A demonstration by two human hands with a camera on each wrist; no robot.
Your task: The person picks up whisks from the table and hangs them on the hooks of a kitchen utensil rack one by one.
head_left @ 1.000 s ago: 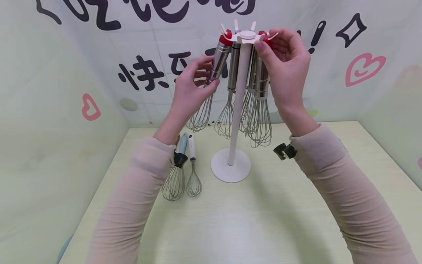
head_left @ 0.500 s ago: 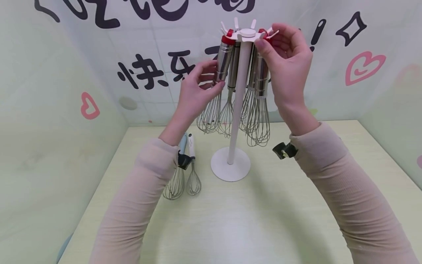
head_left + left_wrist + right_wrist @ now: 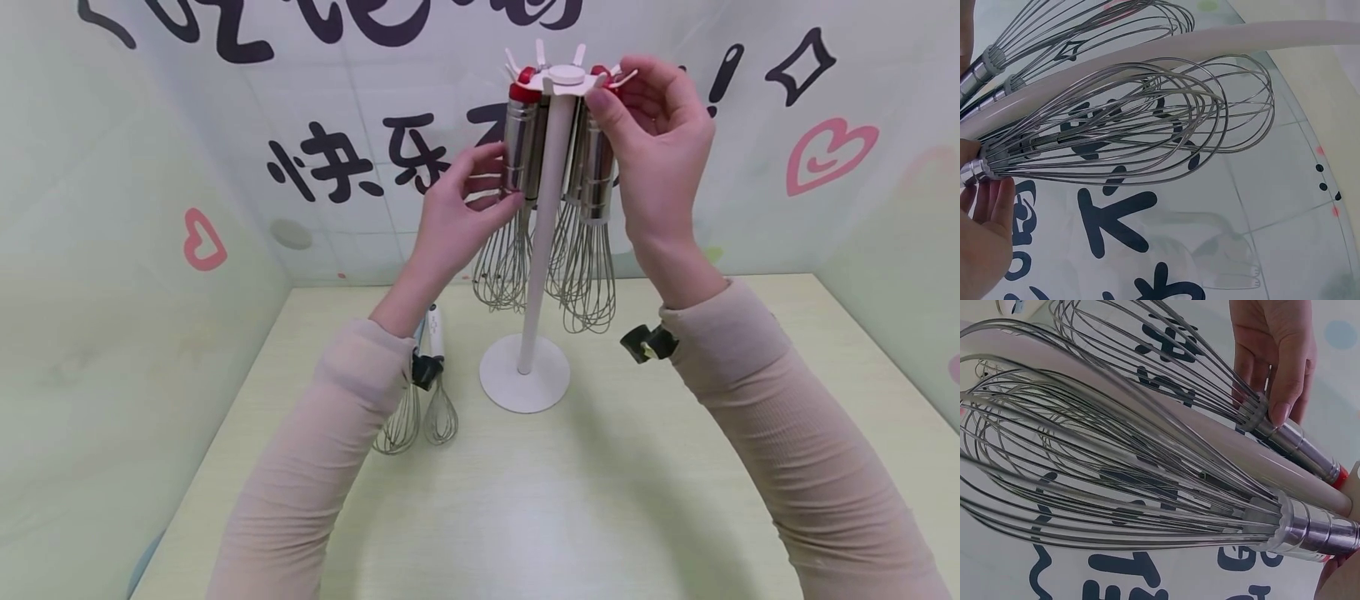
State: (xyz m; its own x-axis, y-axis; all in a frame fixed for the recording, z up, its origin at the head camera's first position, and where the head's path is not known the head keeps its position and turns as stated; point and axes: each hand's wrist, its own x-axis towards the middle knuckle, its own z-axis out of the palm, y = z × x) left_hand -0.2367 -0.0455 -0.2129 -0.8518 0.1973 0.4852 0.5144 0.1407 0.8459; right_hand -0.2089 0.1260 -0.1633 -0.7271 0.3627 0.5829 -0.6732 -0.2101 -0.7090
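Note:
A white whisk stand (image 3: 525, 392) rises from the table, its round hooked top ringed with hanging metal whisks. My left hand (image 3: 465, 204) pinches the lower handle of a red-topped steel whisk (image 3: 520, 133) that hangs nearly upright at the stand's left side. In the right wrist view, the thumb of that hand (image 3: 1288, 369) lies against the handle just above the wires. At the top right, my right hand (image 3: 663, 150) pinches the stand's rim by a hook, beside the red end of another steel whisk (image 3: 597, 158). Further whisks hang behind the pole, partly hidden.
On the table left of the stand lie a white-handled whisk (image 3: 436, 333) and a larger whisk (image 3: 399, 425), partly covered by my left sleeve (image 3: 360, 375). A printed backdrop (image 3: 337, 242) stands close behind the stand.
My left hand has moved right with the whisk, which swung from a slant to nearly upright beside the pole. The right hand has stayed at the stand's top.

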